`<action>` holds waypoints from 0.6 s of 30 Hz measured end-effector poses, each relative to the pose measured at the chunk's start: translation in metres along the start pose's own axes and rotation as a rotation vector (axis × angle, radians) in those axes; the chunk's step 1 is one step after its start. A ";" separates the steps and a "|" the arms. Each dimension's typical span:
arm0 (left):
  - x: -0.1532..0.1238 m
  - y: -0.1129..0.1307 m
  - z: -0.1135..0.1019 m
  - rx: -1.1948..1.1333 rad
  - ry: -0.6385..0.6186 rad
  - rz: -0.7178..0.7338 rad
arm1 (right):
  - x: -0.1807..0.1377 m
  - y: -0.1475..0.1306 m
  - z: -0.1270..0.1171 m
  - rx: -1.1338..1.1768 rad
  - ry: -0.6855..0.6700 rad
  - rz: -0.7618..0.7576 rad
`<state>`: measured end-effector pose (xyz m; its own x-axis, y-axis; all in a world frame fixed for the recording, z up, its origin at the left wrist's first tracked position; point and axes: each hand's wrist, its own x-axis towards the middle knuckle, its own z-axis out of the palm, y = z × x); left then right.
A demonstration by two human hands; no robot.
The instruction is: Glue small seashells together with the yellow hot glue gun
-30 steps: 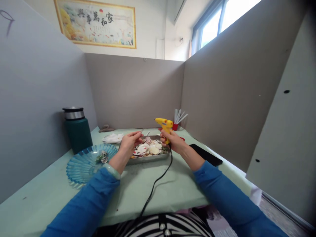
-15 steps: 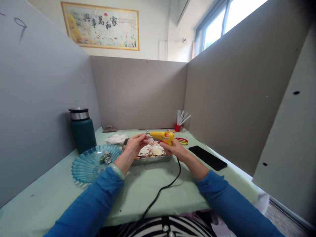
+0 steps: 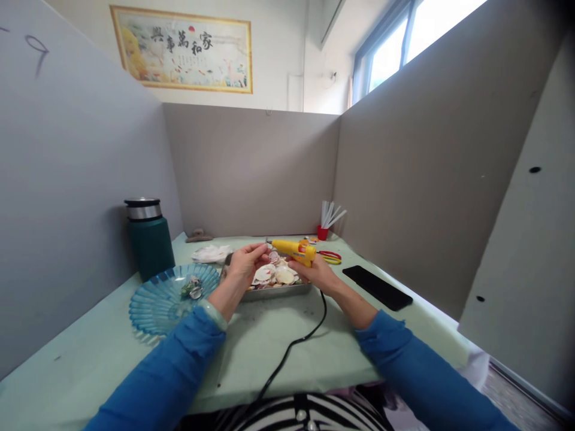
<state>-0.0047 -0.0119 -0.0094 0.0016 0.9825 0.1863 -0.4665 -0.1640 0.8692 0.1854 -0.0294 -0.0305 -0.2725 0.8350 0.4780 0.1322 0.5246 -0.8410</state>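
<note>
My right hand (image 3: 314, 272) is wrapped round the grip of a yellow hot glue gun (image 3: 291, 248), whose nozzle points left. Its black cord (image 3: 291, 346) runs down over the front of the table. Just below the nozzle tip, the fingers of my left hand (image 3: 247, 261) are pinched together; whatever they hold is too small to make out. Under both hands stands a shallow metal tray (image 3: 278, 291) full of pale seashells (image 3: 266, 273). To the left, a blue fluted glass plate (image 3: 155, 302) bears a small green and silvery cluster (image 3: 193, 289).
A dark green flask (image 3: 150, 242) stands at the left by the partition. Crumpled white plastic (image 3: 212, 254) lies behind the plate. At the right are a black phone (image 3: 377, 287), red and yellow handles (image 3: 330, 257), and a red cup (image 3: 322, 233) with white glue sticks (image 3: 331, 214).
The glue gun has tipped slightly, its rear end now lower and its nozzle still by my left fingertips. My left hand has hardly moved.
</note>
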 end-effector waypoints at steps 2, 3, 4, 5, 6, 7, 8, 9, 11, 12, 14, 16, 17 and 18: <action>0.000 0.000 0.001 0.002 0.001 0.007 | 0.001 0.001 0.000 -0.065 0.049 -0.038; 0.000 -0.001 0.001 0.003 0.002 0.010 | 0.001 0.001 0.001 -0.084 0.064 -0.046; 0.000 -0.001 0.001 0.002 0.003 0.015 | 0.001 0.001 0.001 -0.083 0.066 -0.039; 0.000 -0.001 0.001 0.001 0.002 0.018 | 0.001 0.001 0.001 -0.060 0.052 -0.019; 0.000 -0.002 0.001 -0.001 0.000 0.023 | 0.000 0.000 0.002 -0.019 0.030 0.004; 0.000 -0.002 0.001 -0.003 -0.003 0.027 | -0.001 -0.001 0.003 0.034 0.003 0.027; 0.001 -0.002 0.000 -0.005 -0.006 0.030 | -0.001 -0.002 0.004 0.094 -0.023 0.044; 0.001 -0.003 0.000 -0.007 -0.009 0.032 | -0.002 -0.004 0.004 0.153 -0.045 0.058; 0.002 -0.003 -0.001 -0.006 -0.015 0.035 | -0.004 -0.007 0.006 0.258 -0.077 0.087; 0.002 -0.002 -0.001 -0.003 -0.023 0.037 | -0.005 -0.009 0.006 0.300 -0.091 0.106; 0.001 0.000 -0.001 0.017 -0.050 0.049 | -0.006 -0.011 0.006 0.362 -0.117 0.142; -0.001 0.003 -0.001 0.060 -0.076 0.081 | -0.006 -0.012 0.004 0.405 -0.134 0.163; -0.002 0.005 0.000 0.091 -0.085 0.106 | -0.006 -0.012 0.004 0.421 -0.142 0.168; -0.004 0.007 0.000 0.126 -0.093 0.134 | -0.006 -0.012 0.003 0.433 -0.148 0.170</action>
<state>-0.0075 -0.0168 -0.0042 0.0311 0.9398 0.3403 -0.3536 -0.3081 0.8832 0.1825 -0.0409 -0.0244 -0.4184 0.8538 0.3098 -0.2136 0.2390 -0.9472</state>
